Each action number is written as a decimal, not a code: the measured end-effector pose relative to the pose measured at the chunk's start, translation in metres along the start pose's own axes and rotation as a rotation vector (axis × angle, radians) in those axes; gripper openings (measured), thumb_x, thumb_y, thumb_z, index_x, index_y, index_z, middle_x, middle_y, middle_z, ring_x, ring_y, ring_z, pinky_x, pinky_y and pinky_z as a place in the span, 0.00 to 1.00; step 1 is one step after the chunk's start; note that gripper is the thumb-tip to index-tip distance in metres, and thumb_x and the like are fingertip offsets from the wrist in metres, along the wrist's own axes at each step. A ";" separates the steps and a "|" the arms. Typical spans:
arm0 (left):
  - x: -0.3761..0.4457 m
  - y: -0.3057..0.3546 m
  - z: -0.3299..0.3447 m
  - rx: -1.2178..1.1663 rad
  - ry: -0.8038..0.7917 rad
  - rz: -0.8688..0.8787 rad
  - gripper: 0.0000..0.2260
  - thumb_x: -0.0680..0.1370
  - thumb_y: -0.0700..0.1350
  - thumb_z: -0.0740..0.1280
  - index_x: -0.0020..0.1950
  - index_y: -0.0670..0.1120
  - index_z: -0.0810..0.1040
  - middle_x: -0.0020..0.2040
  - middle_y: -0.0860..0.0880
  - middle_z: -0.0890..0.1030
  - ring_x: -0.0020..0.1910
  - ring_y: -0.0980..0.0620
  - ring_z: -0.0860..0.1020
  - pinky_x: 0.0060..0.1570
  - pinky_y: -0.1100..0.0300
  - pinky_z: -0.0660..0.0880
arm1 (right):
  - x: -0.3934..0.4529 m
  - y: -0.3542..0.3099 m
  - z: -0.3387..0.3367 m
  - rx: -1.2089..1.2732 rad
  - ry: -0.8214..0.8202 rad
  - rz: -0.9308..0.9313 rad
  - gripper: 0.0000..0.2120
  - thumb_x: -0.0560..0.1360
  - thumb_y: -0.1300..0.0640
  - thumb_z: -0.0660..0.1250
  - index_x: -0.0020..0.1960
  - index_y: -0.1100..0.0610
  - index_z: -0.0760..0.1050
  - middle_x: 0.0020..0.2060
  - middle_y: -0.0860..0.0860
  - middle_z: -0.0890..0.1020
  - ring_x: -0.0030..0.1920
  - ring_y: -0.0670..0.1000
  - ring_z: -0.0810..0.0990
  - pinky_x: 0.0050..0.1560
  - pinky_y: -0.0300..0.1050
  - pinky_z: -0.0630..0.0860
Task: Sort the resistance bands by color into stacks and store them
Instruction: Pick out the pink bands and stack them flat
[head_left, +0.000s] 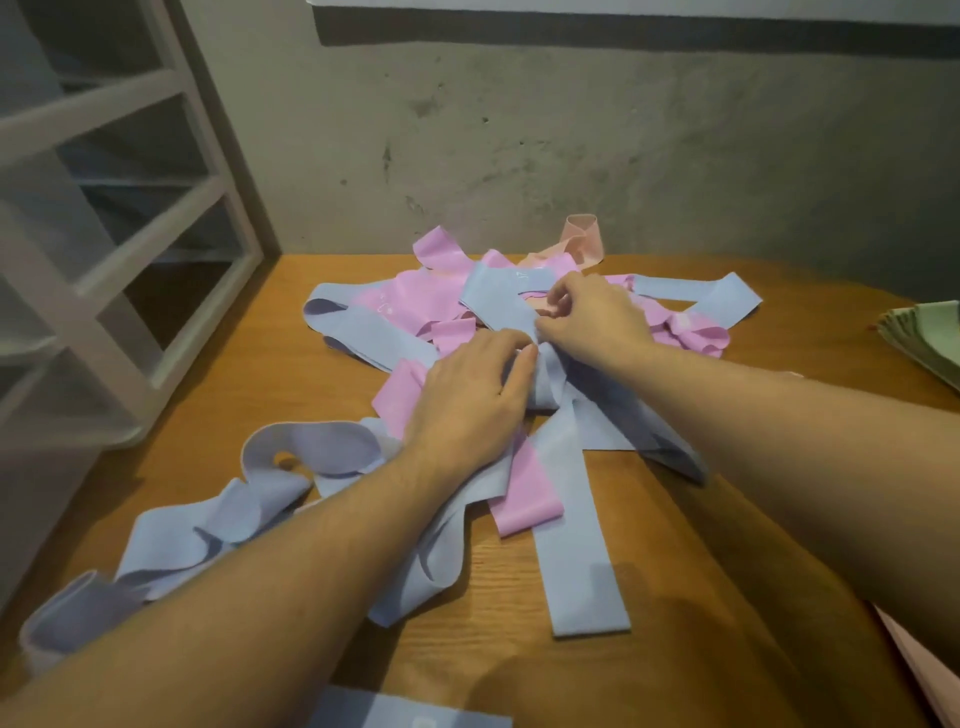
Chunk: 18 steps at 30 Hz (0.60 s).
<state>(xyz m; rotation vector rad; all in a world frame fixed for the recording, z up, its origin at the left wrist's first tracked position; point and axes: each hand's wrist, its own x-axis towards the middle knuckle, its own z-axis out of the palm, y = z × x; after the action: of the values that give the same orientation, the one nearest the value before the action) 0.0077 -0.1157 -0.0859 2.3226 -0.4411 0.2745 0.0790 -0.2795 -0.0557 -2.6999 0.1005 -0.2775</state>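
Tangled pile of resistance bands, blue (576, 519) and pink (415, 304), mid-table (701, 597). Left hand (467, 400) and right hand (592, 317) meet atop it, both pinching one blue band (498, 299). Green stack (930, 338) far right.

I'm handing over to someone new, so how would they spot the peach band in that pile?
Start at the wooden table and go to the tangled pile of blue and pink bands at its middle. Look at the pile's far edge, by the grey wall, beyond the right hand. The peach band loops up there, the only pale orange-pink one among them.
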 end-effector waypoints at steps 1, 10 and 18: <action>0.000 0.000 0.000 0.001 0.004 0.002 0.12 0.84 0.56 0.53 0.57 0.55 0.74 0.53 0.54 0.78 0.50 0.54 0.75 0.55 0.46 0.75 | 0.004 0.000 0.004 -0.011 0.024 0.011 0.15 0.74 0.46 0.70 0.59 0.49 0.76 0.57 0.52 0.80 0.55 0.55 0.78 0.56 0.56 0.78; 0.000 0.000 0.002 -0.001 0.022 -0.010 0.11 0.84 0.57 0.55 0.54 0.54 0.73 0.49 0.55 0.77 0.47 0.55 0.76 0.53 0.46 0.76 | 0.016 0.011 0.017 0.257 0.151 0.073 0.07 0.77 0.54 0.68 0.55 0.51 0.76 0.52 0.49 0.80 0.52 0.51 0.79 0.49 0.45 0.75; -0.002 0.003 0.000 0.020 0.027 -0.002 0.10 0.85 0.55 0.55 0.55 0.53 0.73 0.50 0.55 0.76 0.48 0.54 0.76 0.53 0.47 0.76 | 0.015 0.008 0.017 0.112 0.135 0.019 0.19 0.77 0.39 0.68 0.47 0.54 0.85 0.51 0.52 0.79 0.50 0.53 0.77 0.47 0.49 0.75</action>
<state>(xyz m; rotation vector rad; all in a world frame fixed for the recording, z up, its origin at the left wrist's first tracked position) 0.0050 -0.1175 -0.0843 2.3364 -0.4245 0.3101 0.0965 -0.2813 -0.0712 -2.5660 0.1457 -0.4466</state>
